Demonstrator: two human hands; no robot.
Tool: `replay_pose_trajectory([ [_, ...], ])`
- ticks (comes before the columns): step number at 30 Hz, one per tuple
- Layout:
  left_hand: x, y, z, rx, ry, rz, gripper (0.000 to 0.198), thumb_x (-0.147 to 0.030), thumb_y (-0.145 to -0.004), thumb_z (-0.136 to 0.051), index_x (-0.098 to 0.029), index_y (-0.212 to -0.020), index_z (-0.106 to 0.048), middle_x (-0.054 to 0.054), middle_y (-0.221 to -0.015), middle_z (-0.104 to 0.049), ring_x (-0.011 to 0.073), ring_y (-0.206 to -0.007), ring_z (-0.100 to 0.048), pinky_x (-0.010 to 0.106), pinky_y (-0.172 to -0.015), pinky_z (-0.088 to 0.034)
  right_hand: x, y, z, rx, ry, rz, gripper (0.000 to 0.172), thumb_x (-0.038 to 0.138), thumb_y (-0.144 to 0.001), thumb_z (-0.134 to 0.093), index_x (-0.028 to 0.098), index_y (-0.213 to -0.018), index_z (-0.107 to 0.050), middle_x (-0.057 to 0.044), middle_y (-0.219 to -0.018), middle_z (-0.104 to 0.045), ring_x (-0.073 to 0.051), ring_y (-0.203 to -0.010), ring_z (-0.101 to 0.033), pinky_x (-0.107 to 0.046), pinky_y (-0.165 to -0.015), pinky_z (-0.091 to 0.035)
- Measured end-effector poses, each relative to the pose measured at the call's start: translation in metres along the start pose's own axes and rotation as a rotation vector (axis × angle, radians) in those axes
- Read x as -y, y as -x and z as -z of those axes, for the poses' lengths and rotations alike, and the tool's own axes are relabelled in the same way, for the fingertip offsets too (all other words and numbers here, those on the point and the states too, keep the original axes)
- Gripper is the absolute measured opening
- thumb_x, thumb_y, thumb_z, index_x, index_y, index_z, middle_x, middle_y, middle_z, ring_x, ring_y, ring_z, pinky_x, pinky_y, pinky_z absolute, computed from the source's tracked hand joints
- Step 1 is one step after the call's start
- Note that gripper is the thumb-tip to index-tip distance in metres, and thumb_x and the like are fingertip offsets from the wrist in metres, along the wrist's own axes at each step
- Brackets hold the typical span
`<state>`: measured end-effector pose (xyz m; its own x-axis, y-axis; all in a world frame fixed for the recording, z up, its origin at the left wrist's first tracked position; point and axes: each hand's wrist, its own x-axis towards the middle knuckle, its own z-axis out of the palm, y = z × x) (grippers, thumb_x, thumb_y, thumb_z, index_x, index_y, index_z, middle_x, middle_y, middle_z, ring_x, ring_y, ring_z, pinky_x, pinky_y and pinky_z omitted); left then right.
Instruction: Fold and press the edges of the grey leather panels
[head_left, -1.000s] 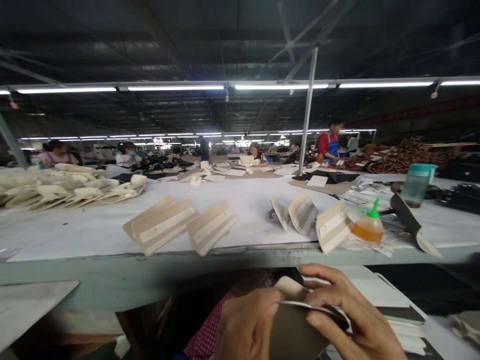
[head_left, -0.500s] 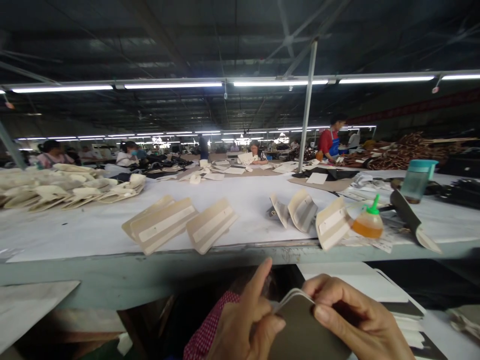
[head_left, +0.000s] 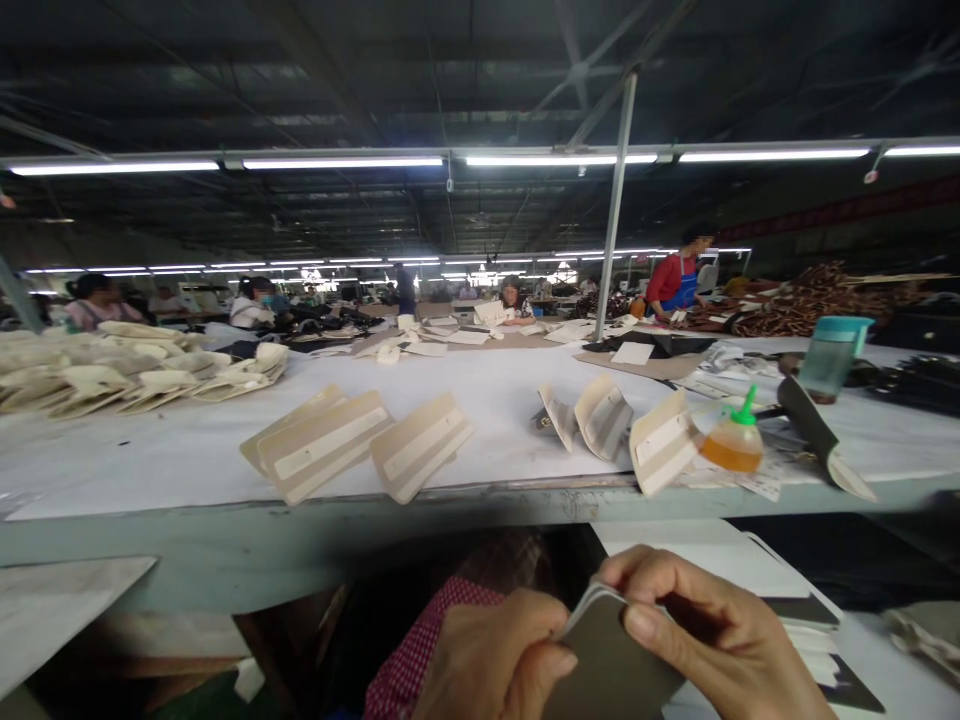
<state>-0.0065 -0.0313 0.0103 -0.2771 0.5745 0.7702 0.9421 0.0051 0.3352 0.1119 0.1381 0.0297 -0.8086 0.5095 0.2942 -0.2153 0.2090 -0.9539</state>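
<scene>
Low in the view, below the table edge, both hands hold a dark olive-grey flat panel [head_left: 622,655] with a pale layered edge and rounded corner. My left hand [head_left: 499,650] pinches its left edge between thumb and curled fingers. At the top right corner, my right hand [head_left: 705,630] grips it between thumb and forefinger. The panel's lower part runs out of the frame. Beyond the hands, beige panels with pale strips [head_left: 330,448] lie on the table, and several curved ones [head_left: 604,420] stand to the right of them.
A squeeze bottle [head_left: 735,440] of amber liquid with a green nozzle stands right, near a teal-lidded jug [head_left: 832,360]. A heap of cream pieces [head_left: 135,370] lies left. Stacked white and dark sheets [head_left: 802,610] sit beside my right hand. A metal post [head_left: 616,210] rises behind; co-workers are farther back.
My left forefinger, stretched upward before, has curled down onto the panel's edge. My right hand keeps its grip on the corner. The view has shifted slightly.
</scene>
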Motion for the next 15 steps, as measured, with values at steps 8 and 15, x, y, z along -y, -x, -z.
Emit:
replay_pose_trajectory([
  [8, -0.0054, -0.0042, 0.0010, -0.025, -0.035, -0.101, 0.033, -0.038, -0.107, -0.034, -0.024, -0.089, -0.057, -0.007, -0.059, -0.070, 0.0091, -0.046, -0.068, 0.016, -0.058, -0.050, 0.0047, 0.0026, -0.0005, 0.025, -0.031, 0.017, 0.036, 0.054, -0.075, -0.082, 0.024, -0.062, -0.066, 0.003, -0.074, -0.068, -0.014, -0.068, -0.061, -0.019, -0.065, -0.048],
  [15, 0.0001, -0.0020, -0.0004, 0.065, 0.054, -0.178, 0.031, -0.038, -0.108, -0.034, -0.022, -0.096, -0.058, -0.006, -0.058, -0.068, 0.0085, -0.044, -0.066, 0.017, -0.054, -0.047, 0.0035, 0.0015, 0.0035, 0.126, -0.133, -0.039, 0.041, 0.054, -0.073, -0.084, 0.020, -0.060, -0.064, 0.001, -0.075, -0.067, -0.014, -0.070, -0.058, -0.021, -0.065, -0.043],
])
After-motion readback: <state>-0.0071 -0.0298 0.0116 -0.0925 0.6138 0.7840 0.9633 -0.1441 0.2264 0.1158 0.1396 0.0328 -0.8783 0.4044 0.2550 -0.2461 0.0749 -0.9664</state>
